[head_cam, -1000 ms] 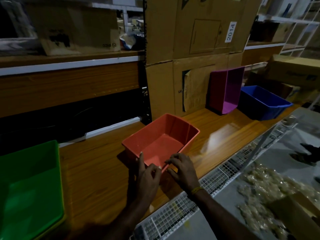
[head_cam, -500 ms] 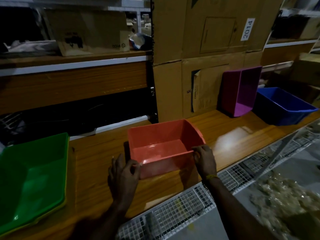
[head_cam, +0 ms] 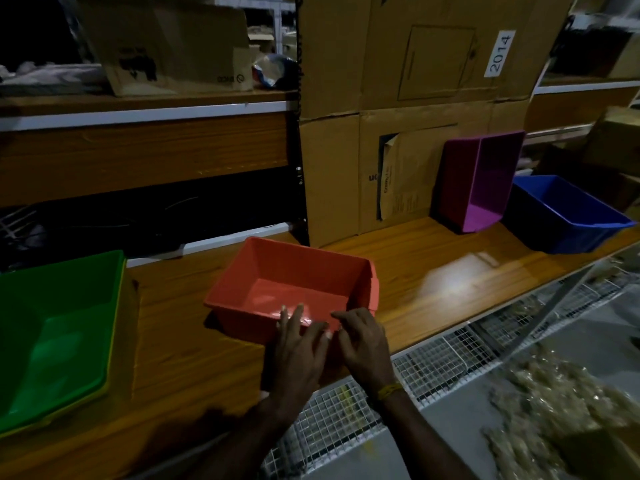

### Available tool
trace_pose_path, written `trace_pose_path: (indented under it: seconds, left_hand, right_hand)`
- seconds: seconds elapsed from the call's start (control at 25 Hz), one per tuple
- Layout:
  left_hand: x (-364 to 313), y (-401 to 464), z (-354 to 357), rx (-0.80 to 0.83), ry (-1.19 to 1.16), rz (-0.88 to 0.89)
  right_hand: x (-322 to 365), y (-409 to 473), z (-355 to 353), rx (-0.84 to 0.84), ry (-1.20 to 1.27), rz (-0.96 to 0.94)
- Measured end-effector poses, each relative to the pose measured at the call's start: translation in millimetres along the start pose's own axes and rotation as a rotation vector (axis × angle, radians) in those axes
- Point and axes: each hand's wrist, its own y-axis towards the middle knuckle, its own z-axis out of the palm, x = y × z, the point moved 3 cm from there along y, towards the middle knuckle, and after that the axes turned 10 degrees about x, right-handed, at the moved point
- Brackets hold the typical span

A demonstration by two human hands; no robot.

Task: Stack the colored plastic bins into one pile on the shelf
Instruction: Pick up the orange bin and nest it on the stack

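Observation:
A red bin (head_cam: 263,278) sits upright on the wooden shelf (head_cam: 415,271), right in front of me. My left hand (head_cam: 298,348) rests on its near rim with fingers spread, and my right hand (head_cam: 363,344) touches the near right corner beside it. Whether either hand grips the rim is hard to tell. At the far left, a green bin (head_cam: 59,334) sits nested in a yellow one whose rim (head_cam: 107,372) shows. A purple bin (head_cam: 481,178) stands on its side against cardboard at the back right. A blue bin (head_cam: 568,209) lies beside it.
Large cardboard boxes (head_cam: 408,109) form a wall behind the shelf. A white wire mesh panel (head_cam: 433,362) runs along the shelf's front edge. Pale loose material (head_cam: 554,393) lies on the floor at lower right. An upper shelf holds a box (head_cam: 166,46).
The red bin has turned on the shelf. My hands, apart on its two near corners half a second ago, have come together at its near rim.

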Motion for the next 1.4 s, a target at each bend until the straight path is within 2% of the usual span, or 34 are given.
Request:
trace_pose_path:
  seconds: [0.08,0.28,0.4,0.52,0.64,0.72,0.88,0.96,1.08,1.24,1.4]
  left_hand:
    - [-5.8,-2.4,2.4,0.0,-0.097,0.04]
    - [20.4,-3.2,-23.5,0.024,-0.268,-0.012]
    - [31.5,-8.0,-46.1,-0.15,-0.214,-0.133]
    - [41.2,-11.0,-58.3,-0.262,-0.272,-0.309]
    - [37.9,-18.6,-57.4,-0.287,-0.448,-0.363]
    - [29.6,-27.1,-62.6,-0.383,-0.493,-0.413]
    - [3.4,-33.3,-93.0,-0.599,-0.569,-0.371]
    - [-6.3,-28.3,-111.3,-0.67,-0.634,-0.323]
    - [-5.5,-20.8,-131.1,-0.766,-0.61,-0.233]
    - [6.6,-23.4,-136.9,-0.8,-0.593,-0.263]
    - [25.5,-35.5,-118.2,-0.751,-0.54,-0.367]
  right_hand:
    - [-3.8,2.1,-6.8,-0.054,0.053,0.003]
    - [-30.4,10.6,-23.5,-0.139,0.015,0.105]
    - [-51.0,17.9,-26.9,-0.135,-0.04,0.19]
    - [-56.5,25.4,-25.7,-0.055,0.157,0.262]
    - [-47.2,29.2,-19.4,-0.03,0.328,0.293]
    - [-38.5,30.2,-16.9,-0.046,0.407,0.307]
    - [-10.7,41.2,-29.8,-0.1,0.533,0.243]
    - [6.5,52.7,-42.0,-0.147,0.587,0.177]
    - [22.6,66.3,-51.9,-0.165,0.672,0.106]
    - [25.1,65.8,-44.7,-0.136,0.711,0.09]
    - [14.7,42.8,-24.4,-0.06,0.719,0.15]
